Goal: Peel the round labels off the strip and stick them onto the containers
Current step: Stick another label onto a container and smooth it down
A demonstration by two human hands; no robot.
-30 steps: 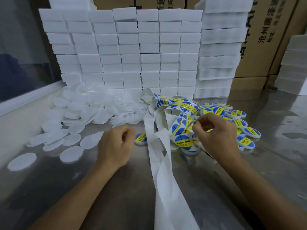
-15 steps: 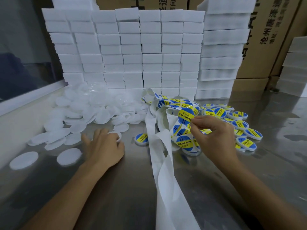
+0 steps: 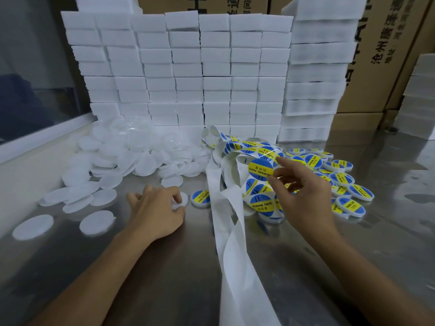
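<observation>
Label [image 3: 260, 170] pinched off the strip [image 3: 231, 243] in the right hand [image 3: 303, 196] could fold onto itself before reaching the blank container [image 3: 180, 200] the left hand [image 3: 156, 208] grips on the table [image 3: 164, 278].

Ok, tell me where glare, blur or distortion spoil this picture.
Head view: soft glare streaks the steel table; wide-angle bending curves the foam block stack and cartons; corners look soft; the peeled label in the right hand reads sharply.
</observation>
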